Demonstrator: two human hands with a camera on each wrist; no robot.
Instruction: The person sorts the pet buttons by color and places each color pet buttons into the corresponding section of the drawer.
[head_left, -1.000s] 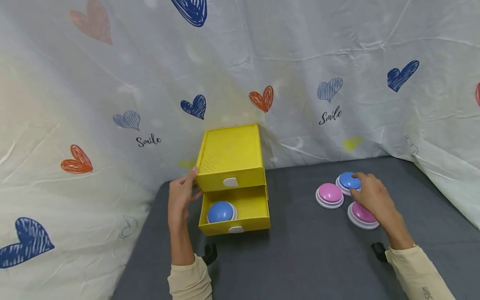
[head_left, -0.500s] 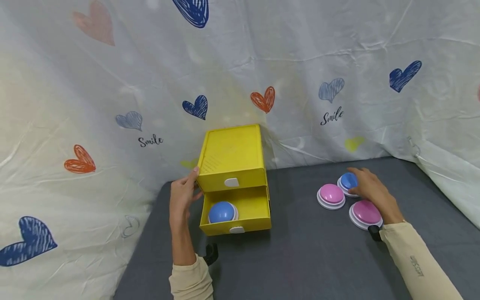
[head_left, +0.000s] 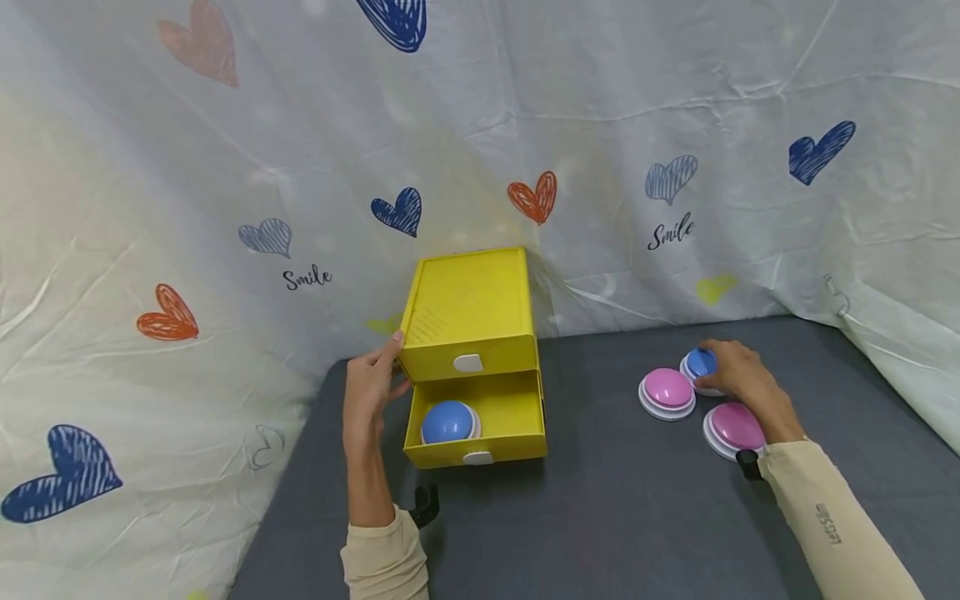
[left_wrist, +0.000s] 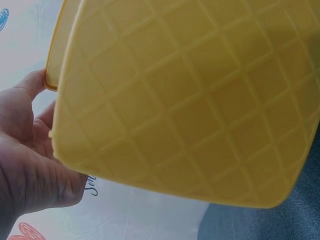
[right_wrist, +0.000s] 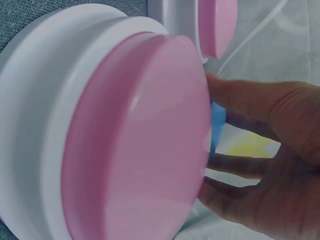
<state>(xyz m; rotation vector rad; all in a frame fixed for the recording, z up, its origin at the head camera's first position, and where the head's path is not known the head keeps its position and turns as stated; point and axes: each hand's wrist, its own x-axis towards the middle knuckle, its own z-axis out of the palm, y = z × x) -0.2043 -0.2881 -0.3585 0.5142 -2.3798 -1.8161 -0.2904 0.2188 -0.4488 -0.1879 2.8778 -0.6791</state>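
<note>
A yellow two-drawer box (head_left: 472, 304) stands against the backdrop, its lower drawer (head_left: 517, 417) pulled out with a blue dome push button (head_left: 448, 422) inside. My left hand (head_left: 369, 396) touches the box's left side near the upper front corner. In the left wrist view the drawer's ribbed yellow underside (left_wrist: 190, 110) hides part of that hand. On the right, thumb and fingers of my right hand (head_left: 746, 375) grip a second blue push button (head_left: 701, 362) on its white base. Behind a large pink button (right_wrist: 145, 145), the right wrist view shows those fingers with a sliver of blue between.
One pink push button (head_left: 667, 390) sits left of the gripped blue one, and another pink button (head_left: 737, 427) lies nearer, beside my right wrist. A dark grey cloth (head_left: 592, 517) covers the table. White fabric with printed hearts (head_left: 600, 100) hangs behind.
My right forearm has moved forward, and the right hand has come round the right side of the blue button. My left hand stays at the box. The head view has shifted slightly.
</note>
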